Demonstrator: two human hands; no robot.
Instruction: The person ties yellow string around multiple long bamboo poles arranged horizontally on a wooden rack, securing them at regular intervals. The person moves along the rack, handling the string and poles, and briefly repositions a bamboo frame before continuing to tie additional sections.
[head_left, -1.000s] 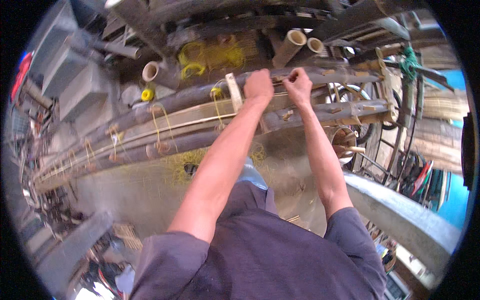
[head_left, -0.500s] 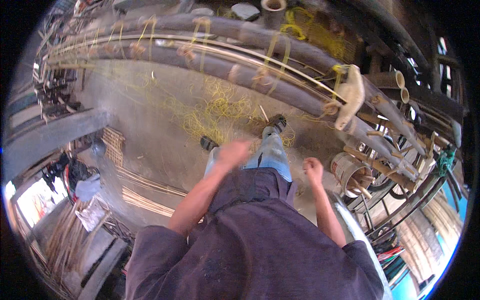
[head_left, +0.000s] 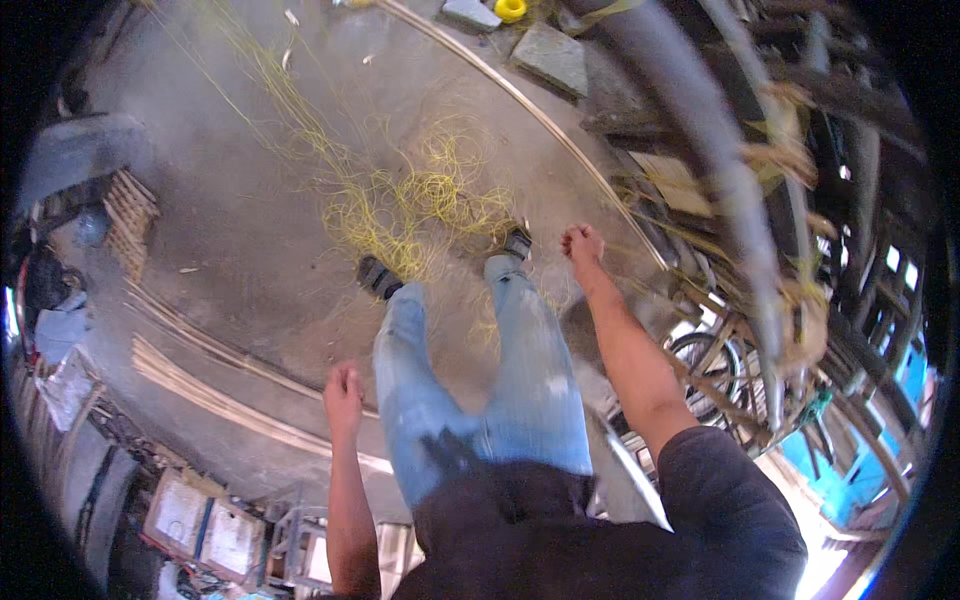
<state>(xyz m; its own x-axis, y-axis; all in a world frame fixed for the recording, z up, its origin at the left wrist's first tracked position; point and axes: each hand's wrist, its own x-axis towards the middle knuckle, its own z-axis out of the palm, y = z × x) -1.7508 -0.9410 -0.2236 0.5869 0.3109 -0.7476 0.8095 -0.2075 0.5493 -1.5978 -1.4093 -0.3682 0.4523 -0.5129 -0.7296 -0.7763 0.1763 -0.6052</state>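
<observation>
My left hand (head_left: 343, 393) hangs beside my left leg with its fingers curled in, and nothing shows in it. Further forward and to the right, my right hand (head_left: 583, 243) is held out with bent fingers closed toward the palm; I see no object in it. A tangle of thin yellow strands (head_left: 440, 190) lies on the floor around my sandalled feet. The nearest thing to my right hand is a long pale strip (head_left: 560, 135), which curves past it without touching. Long pale sticks (head_left: 200, 385) lie on the floor to the left of my left hand.
A blurred dark pole (head_left: 700, 120) with yellow ties and other timbers crowd the right side. A bicycle wheel (head_left: 705, 365) stands below them. A flat stone slab (head_left: 550, 62) and a yellow ring-shaped roll (head_left: 510, 10) are at the far side. A woven slatted piece (head_left: 130, 215) lies at left.
My left hand has moved from before my waist out to my left side. My right arm has stretched forward. The view has turned, and the pole frame now stands at the right.
</observation>
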